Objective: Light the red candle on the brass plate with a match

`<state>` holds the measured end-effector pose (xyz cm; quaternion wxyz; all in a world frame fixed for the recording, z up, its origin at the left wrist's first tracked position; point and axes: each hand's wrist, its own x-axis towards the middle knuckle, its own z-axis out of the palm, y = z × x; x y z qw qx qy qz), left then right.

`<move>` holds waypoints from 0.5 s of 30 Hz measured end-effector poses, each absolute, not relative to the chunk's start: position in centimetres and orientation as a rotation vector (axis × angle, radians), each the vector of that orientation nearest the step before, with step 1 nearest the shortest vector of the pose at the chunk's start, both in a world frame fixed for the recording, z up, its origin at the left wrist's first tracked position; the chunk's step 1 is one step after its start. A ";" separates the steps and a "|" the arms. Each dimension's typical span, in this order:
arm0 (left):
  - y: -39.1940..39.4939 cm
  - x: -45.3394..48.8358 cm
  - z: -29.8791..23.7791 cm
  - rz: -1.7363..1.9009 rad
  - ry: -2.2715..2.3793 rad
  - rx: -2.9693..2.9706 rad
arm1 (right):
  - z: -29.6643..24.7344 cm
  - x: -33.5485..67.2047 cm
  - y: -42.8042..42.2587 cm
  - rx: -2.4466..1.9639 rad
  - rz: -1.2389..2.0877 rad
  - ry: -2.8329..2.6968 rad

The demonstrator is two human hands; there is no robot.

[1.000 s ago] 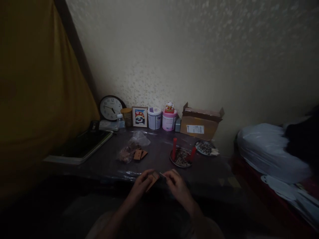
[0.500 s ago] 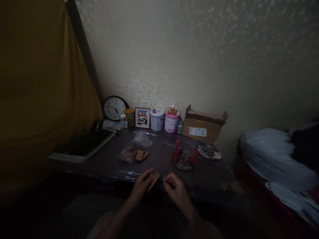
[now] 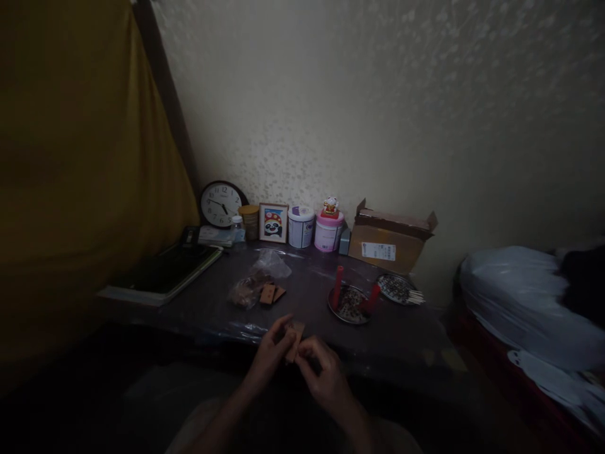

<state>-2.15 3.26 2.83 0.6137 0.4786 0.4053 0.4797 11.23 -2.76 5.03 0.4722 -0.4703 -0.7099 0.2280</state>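
The room is dim. My left hand (image 3: 270, 354) grips a small flat brown wooden piece (image 3: 293, 337) by its left edge, just above the near edge of the dark table (image 3: 208, 309). My right hand (image 3: 320, 373) is closed and pressed against the piece's right side; anything pinched in it is too small and dark to name. More brown pieces (image 3: 270, 294) lie further back beside a crumpled clear plastic bag (image 3: 255, 280).
Two round dishes (image 3: 348, 306) (image 3: 396, 288) stand right of centre, two red sticks upright in the nearer one. Along the wall: a clock (image 3: 218, 203), a panda picture, tins, an open cardboard box (image 3: 388, 243). A book (image 3: 163, 274) lies left. Bedding at right.
My right hand has moved left and closed in against the wooden piece; before, it was held apart from it with a thin stick pinched in its fingers. The view shifted slightly left.
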 end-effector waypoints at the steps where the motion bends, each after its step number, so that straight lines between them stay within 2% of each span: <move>1: 3.2 -2.2 2.9 1.101 0.935 1.110 | 5.2 11.2 -2.8 -1.142 0.555 -1.748; 15: 3.4 -2.3 2.8 1.117 0.911 1.097 | 4.6 11.1 -2.9 -1.122 0.454 -1.862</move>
